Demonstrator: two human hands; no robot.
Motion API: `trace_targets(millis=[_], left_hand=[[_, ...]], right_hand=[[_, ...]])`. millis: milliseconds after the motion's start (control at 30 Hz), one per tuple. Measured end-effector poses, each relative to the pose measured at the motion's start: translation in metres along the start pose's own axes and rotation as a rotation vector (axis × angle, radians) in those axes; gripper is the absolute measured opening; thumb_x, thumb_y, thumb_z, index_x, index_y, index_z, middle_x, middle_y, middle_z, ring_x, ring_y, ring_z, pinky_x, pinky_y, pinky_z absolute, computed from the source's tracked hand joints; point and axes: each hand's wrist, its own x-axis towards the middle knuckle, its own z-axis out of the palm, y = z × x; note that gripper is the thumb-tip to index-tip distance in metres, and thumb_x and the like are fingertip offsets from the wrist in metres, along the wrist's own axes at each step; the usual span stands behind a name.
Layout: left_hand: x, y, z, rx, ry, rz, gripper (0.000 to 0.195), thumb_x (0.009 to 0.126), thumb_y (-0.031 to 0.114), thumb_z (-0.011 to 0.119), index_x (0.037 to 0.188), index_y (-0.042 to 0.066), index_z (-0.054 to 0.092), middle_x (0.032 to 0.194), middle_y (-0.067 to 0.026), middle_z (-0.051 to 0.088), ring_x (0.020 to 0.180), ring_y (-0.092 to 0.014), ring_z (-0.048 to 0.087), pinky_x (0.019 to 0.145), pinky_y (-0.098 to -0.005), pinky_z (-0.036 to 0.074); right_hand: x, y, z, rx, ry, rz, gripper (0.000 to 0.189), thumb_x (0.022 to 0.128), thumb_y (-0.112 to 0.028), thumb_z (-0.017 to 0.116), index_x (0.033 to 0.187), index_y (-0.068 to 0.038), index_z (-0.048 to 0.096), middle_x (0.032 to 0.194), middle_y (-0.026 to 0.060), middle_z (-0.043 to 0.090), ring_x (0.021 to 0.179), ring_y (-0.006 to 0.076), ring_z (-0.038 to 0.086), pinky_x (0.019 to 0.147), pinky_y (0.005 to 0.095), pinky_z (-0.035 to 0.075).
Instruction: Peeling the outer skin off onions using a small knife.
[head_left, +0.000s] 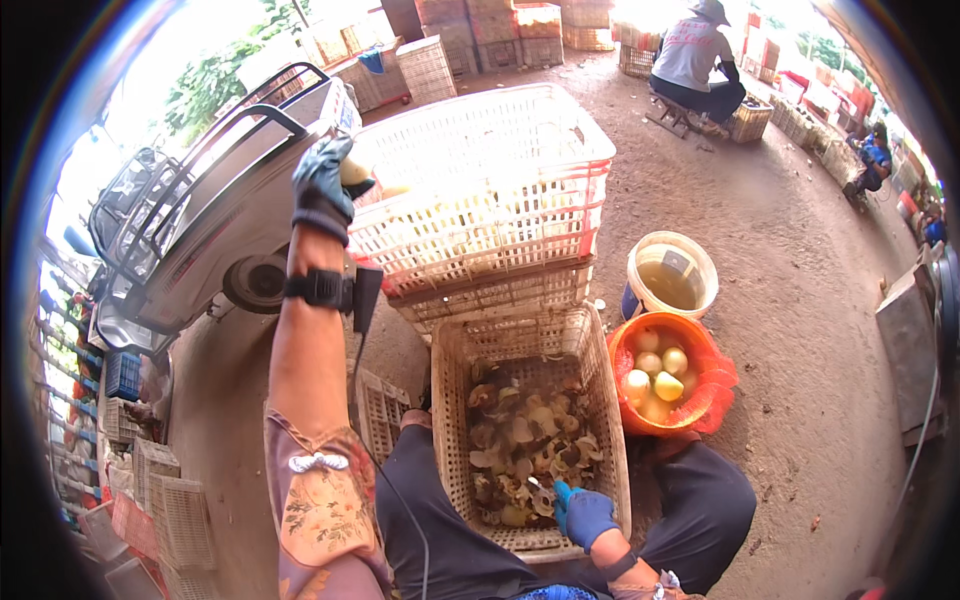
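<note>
My left hand, in a dark glove, is raised at the left rim of a tall white and red plastic crate, its fingers closed around a pale round onion-like bulb. Low over the front right of a crate of peelings is my right hand in a blue glove, gripping what looks like a small knife; its handle is hidden by the fingers. Loose skins and trimmings lie in that crate between my knees. Pale peeled bulbs lie in an orange bucket to its right.
Behind the orange bucket stands a white bucket of murky liquid. Red netting drapes over the orange bucket's side. A three-wheeled cargo vehicle is at the left. A seated person and stacked crates are farther back. A cable hangs from my left wrist.
</note>
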Motion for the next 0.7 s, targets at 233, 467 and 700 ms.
trace_targets(millis=[233, 467, 700], left_hand=[[0.007, -0.039, 0.099, 0.452, -0.524, -0.436, 0.049, 0.081, 0.028, 0.072, 0.120, 0.001, 0.060, 0.108, -0.0156, 0.069, 0.098, -0.024, 0.066, 0.085, -0.0331, 0.051], [0.002, -0.033, 0.059, -0.028, -0.833, -0.687, 0.038, 0.082, 0.020, 0.069, 0.110, -0.005, 0.065, 0.100, -0.0164, 0.070, 0.090, -0.024, 0.065, 0.084, -0.0327, 0.049], [-0.105, 0.040, -0.128, -0.252, -0.222, -0.704, 0.032, 0.086, 0.015, 0.066, 0.111, -0.004, 0.063, 0.092, -0.0075, 0.068, 0.085, -0.014, 0.062, 0.079, -0.0270, 0.050]], right_hand=[[0.003, -0.002, 0.001, -0.010, -0.103, 0.032, 0.033, 0.088, -0.027, 0.055, 0.118, -0.013, 0.056, 0.078, 0.0133, 0.067, 0.069, 0.0342, 0.065, 0.057, 0.0489, 0.046], [-0.002, -0.007, 0.004, -0.014, -0.061, -0.051, 0.028, 0.088, -0.023, 0.053, 0.113, -0.012, 0.055, 0.077, 0.0149, 0.067, 0.069, 0.0344, 0.067, 0.056, 0.0497, 0.048], [0.002, -0.016, -0.006, 0.094, -0.015, -0.057, 0.033, 0.082, -0.019, 0.056, 0.113, -0.009, 0.053, 0.091, 0.0217, 0.067, 0.081, 0.0400, 0.066, 0.068, 0.0505, 0.051]])
